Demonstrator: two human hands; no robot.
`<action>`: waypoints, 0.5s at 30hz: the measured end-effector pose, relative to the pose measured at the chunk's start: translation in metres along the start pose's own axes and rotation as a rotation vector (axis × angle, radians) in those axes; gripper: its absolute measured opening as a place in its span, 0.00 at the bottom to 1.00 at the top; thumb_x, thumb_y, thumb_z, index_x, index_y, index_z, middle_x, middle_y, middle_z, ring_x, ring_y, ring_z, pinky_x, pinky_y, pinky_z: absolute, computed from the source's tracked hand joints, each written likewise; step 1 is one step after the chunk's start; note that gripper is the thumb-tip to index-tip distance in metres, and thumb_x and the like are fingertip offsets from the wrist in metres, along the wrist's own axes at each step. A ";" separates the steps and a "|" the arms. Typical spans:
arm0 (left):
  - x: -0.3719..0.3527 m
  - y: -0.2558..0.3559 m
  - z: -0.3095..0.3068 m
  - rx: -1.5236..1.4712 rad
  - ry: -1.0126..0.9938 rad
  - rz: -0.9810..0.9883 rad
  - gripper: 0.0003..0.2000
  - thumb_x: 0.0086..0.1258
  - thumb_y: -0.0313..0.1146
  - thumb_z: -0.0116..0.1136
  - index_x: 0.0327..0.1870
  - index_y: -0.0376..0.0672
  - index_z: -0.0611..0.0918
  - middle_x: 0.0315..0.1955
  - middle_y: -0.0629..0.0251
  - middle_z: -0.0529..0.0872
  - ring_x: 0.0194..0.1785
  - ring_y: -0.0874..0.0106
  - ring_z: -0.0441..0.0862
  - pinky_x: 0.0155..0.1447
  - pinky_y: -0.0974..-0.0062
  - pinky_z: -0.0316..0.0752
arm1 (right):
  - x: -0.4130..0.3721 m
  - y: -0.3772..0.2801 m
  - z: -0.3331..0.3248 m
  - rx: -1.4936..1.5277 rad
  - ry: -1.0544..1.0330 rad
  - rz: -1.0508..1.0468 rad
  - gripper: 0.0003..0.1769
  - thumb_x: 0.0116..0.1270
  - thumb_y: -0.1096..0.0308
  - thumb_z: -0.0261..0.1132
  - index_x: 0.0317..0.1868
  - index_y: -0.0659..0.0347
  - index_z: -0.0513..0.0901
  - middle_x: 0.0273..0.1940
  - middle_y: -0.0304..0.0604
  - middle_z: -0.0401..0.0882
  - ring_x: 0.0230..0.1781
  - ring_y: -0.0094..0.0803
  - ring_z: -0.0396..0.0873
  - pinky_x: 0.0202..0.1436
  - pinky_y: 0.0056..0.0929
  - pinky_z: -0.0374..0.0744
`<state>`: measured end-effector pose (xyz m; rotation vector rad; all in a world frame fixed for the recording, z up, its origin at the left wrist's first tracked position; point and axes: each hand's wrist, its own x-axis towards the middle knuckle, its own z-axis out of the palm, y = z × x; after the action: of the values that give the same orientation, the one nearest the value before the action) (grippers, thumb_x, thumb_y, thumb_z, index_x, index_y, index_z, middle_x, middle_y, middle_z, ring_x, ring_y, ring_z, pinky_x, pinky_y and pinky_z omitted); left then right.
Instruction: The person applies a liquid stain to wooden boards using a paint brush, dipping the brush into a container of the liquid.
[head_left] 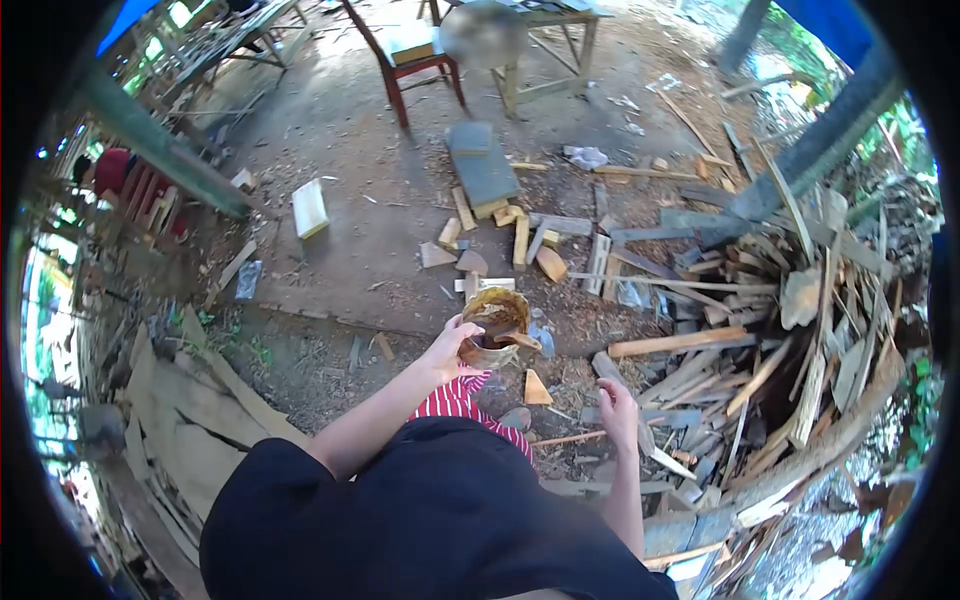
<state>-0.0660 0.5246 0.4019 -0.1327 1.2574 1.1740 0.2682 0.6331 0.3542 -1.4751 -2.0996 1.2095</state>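
My left hand (pixel 450 350) grips the side of a round, brown-and-yellow stained container (pixel 492 303), held out in front of my body. Its open top faces up toward me, and a flat brown piece (pixel 518 341) lies at its lower right rim. My right hand (pixel 619 414) hangs to the right with loosely bent fingers and nothing visible in it. It overlaps a grey board (pixel 606 367) beside the wood pile in this view. A wedge-shaped wood offcut (pixel 537 387) lies on the ground between my hands.
A large heap of scrap wood (pixel 770 350) fills the right side. Ahead lie a grey board (pixel 482 170) and several wood blocks (pixel 521 240). A red chair (pixel 395 70) and a wooden table (pixel 550 60) stand farther off. A pale block (pixel 310 208) sits left; posts (pixel 165 150) rise on both sides.
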 end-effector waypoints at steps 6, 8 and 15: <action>0.013 0.047 -0.064 -0.188 0.105 0.125 0.22 0.65 0.42 0.61 0.59 0.59 0.69 0.64 0.61 0.66 0.68 0.53 0.68 0.66 0.33 0.65 | 0.098 -0.060 0.052 0.022 -0.128 -0.097 0.14 0.69 0.69 0.61 0.53 0.62 0.82 0.39 0.47 0.86 0.37 0.31 0.84 0.44 0.29 0.80; 0.012 0.075 -0.086 -0.262 0.188 0.115 0.20 0.65 0.42 0.60 0.58 0.57 0.70 0.62 0.61 0.69 0.65 0.53 0.70 0.64 0.34 0.67 | 0.126 -0.093 0.085 0.095 -0.253 -0.063 0.14 0.69 0.69 0.59 0.52 0.61 0.82 0.41 0.50 0.85 0.40 0.39 0.85 0.47 0.35 0.81; 0.034 0.203 -0.207 -0.335 0.233 0.152 0.26 0.65 0.41 0.58 0.64 0.55 0.67 0.62 0.60 0.70 0.65 0.52 0.71 0.64 0.36 0.68 | 0.206 -0.223 0.225 -0.013 -0.414 -0.150 0.14 0.68 0.66 0.60 0.51 0.57 0.83 0.42 0.51 0.84 0.43 0.42 0.84 0.50 0.37 0.80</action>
<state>-0.3571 0.5043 0.3978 -0.4384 1.2801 1.5301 -0.1059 0.6844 0.3484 -1.1183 -2.4291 1.5473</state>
